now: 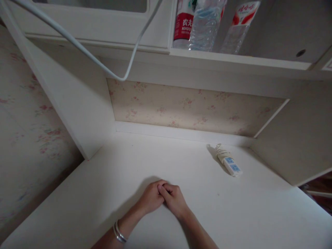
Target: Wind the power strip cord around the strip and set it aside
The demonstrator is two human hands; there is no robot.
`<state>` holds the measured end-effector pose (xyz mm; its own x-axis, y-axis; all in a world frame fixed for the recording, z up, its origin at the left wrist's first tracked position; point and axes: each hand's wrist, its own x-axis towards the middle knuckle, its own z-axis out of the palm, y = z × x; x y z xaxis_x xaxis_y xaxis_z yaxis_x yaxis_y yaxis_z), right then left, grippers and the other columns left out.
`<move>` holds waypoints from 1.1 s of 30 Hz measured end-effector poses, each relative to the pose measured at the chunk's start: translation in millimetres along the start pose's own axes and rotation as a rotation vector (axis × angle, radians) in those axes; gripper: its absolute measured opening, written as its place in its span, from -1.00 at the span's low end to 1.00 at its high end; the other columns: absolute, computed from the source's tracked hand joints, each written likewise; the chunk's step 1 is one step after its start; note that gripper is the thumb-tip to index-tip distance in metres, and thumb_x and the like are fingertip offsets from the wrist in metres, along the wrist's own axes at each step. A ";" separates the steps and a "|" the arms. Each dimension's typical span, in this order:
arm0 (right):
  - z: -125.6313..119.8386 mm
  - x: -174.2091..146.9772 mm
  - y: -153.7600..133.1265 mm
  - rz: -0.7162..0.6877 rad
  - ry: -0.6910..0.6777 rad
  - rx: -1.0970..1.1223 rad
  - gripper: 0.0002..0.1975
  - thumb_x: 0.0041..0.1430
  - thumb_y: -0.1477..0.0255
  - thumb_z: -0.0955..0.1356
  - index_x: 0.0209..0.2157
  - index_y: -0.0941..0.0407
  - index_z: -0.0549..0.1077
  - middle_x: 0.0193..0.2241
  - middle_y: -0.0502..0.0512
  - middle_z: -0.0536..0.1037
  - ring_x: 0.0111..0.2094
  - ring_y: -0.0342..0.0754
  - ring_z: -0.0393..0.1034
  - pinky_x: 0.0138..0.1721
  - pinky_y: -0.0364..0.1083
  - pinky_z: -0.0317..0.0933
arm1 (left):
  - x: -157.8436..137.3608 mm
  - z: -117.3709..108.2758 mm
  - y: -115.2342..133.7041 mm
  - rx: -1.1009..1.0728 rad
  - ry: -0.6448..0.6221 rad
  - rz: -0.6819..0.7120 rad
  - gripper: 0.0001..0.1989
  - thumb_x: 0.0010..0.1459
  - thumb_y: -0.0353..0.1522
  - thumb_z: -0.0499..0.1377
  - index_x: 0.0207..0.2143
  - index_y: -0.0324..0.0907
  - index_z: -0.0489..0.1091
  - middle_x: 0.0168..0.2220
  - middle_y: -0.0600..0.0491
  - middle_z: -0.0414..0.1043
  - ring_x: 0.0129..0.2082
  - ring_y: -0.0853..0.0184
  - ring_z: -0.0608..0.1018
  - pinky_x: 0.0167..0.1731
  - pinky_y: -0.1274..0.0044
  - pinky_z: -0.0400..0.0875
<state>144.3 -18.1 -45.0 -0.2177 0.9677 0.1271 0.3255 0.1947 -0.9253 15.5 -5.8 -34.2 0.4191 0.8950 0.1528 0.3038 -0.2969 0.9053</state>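
My left hand (152,197) and my right hand (174,198) rest clasped together above the near middle of the white desk (166,162). Both have their fingers closed, folded against each other, with the right thumb lying over the left hand. No object shows in either one, though the inner palms are hidden. Two silver bangles (119,232) circle my left wrist. Nearest to the hands, off to the right, lies a white power strip (232,166) with blue socket faces and its cord wound around one end.
Overhead, a cabinet shelf (238,61) holds several plastic bottles, among them a red-labelled bottle (183,25). A white cable or rod (121,79) hangs across the upper left. Side panels and a floral-papered wall (186,107) bound the desk at the back.
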 end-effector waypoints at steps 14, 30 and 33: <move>-1.3 -3.4 -5.3 -0.045 -0.100 -0.048 -0.49 0.20 0.10 0.25 -0.67 0.16 0.33 -0.67 -0.10 0.16 -0.60 -0.23 0.00 -0.56 -0.18 -0.13 | -2.3 -2.8 2.6 0.012 -0.027 -0.025 -0.66 -0.09 -0.53 0.03 -0.26 -0.20 0.46 -0.32 0.07 0.52 -0.30 0.34 0.51 -0.31 0.57 0.35; -0.6 -4.6 -7.2 -0.099 -0.090 -0.203 -0.48 0.27 0.12 0.17 -0.66 0.14 0.30 -0.64 -0.06 0.29 -0.56 -0.20 0.14 -0.49 -0.18 0.00 | -1.0 -4.2 -0.1 0.034 -0.042 -0.001 -0.64 -0.15 -0.55 0.02 -0.29 -0.21 0.48 -0.33 0.06 0.52 -0.33 0.36 0.50 -0.31 0.58 0.36; -0.7 -4.5 -7.5 -0.095 -0.088 -0.204 -0.47 0.27 0.12 0.17 -0.66 0.14 0.31 -0.64 -0.06 0.29 -0.57 -0.20 0.13 -0.51 -0.17 -0.01 | -1.5 -4.7 1.7 0.019 -0.050 -0.006 -0.63 -0.15 -0.55 0.01 -0.28 -0.21 0.47 -0.33 0.06 0.52 -0.32 0.35 0.50 -0.31 0.58 0.37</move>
<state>143.5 -23.7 -38.4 -0.3332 0.9274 0.1700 0.4771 0.3214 -0.8180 11.4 -6.1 -31.0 0.4594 0.8791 0.1269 0.3224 -0.2982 0.8984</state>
